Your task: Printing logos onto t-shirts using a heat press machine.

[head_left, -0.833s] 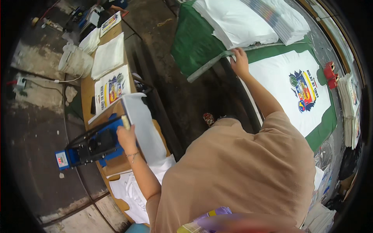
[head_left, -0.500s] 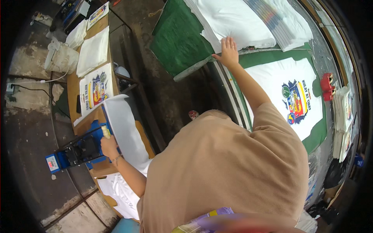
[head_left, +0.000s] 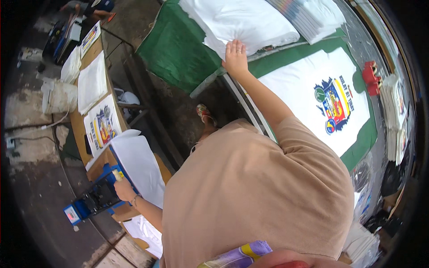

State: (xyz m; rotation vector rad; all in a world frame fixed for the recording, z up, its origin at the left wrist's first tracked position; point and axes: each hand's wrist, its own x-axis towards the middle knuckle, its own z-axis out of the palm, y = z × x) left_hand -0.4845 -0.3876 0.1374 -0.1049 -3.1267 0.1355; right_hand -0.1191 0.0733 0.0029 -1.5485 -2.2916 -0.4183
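My left hand (head_left: 124, 188) is closed on the pale handle (head_left: 118, 175) of a blue and black heat press (head_left: 91, 202), over which white cloth (head_left: 138, 161) drapes. My right hand (head_left: 235, 57) lies with fingers extended on the near edge of a stack of white shirts (head_left: 243, 22) on a green-covered table (head_left: 176, 49). Just below that hand a white shirt (head_left: 286, 94) with a colorful printed design lies flat on green cloth (head_left: 362, 143).
A long wooden table (head_left: 107, 76) at left holds printed sheets (head_left: 100, 129) and white stacks (head_left: 91, 87). A co-worker (head_left: 76, 9) bends at top left. Red objects (head_left: 372, 78) and paper stacks (head_left: 395, 120) sit at right. A dark floor (head_left: 165, 102) runs between tables.
My right hand has moved from the green cloth's edge up onto the white shirt stack, fingers straighter. My left hand stays on the press handle. The view has shifted, bringing a co-worker into sight.
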